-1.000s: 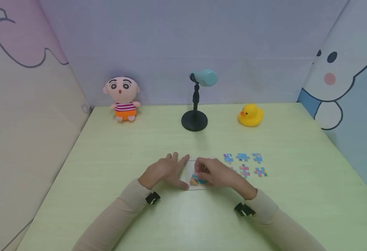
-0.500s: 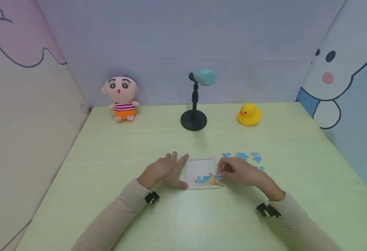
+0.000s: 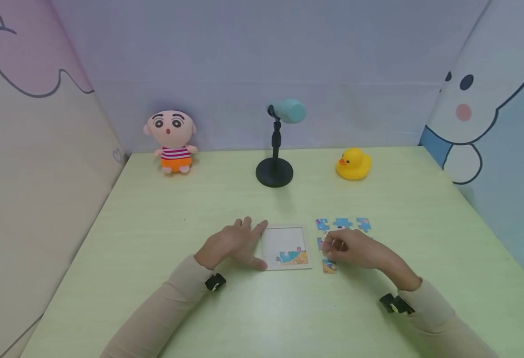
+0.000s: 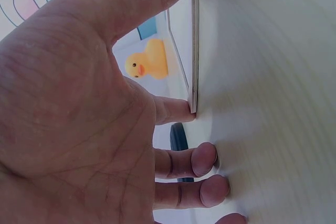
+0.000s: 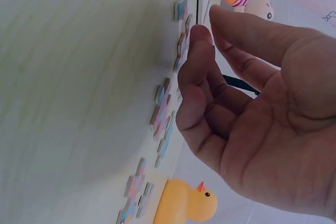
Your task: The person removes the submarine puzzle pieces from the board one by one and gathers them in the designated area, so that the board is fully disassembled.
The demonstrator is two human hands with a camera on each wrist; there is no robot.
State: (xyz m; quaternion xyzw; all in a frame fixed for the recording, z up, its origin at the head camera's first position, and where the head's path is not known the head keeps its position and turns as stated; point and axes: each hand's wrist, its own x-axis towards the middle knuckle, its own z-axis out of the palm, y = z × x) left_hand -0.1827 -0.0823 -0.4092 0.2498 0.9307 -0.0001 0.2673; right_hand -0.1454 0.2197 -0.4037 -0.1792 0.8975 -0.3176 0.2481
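A light square puzzle tray (image 3: 284, 243) lies on the table; joined blue-and-sand pieces (image 3: 294, 257) fill its lower right corner. My left hand (image 3: 235, 244) rests at the tray's left side, thumb and index finger extended against its edge, as the left wrist view also shows the tray (image 4: 195, 40) edge between them. My right hand (image 3: 356, 247) hovers over loose jigsaw pieces, fingers curled loosely and thumb apart from the index fingertip, with nothing visible between them. A corner puzzle piece (image 3: 329, 267) lies just below its fingertips. Some of the lower-row pieces are hidden under the hand.
An upper row of loose jigsaw pieces (image 3: 342, 223) lies right of the tray. Along the back stand a plush doll (image 3: 176, 141), a teal cylinder on a black stand (image 3: 276, 149) and a yellow rubber duck (image 3: 354, 164). Patterned cloth walls enclose three sides.
My right hand has moved right from the tray to the loose pieces. The corner piece it carried off the tray now lies on the table, let go. My left hand stays at the tray.
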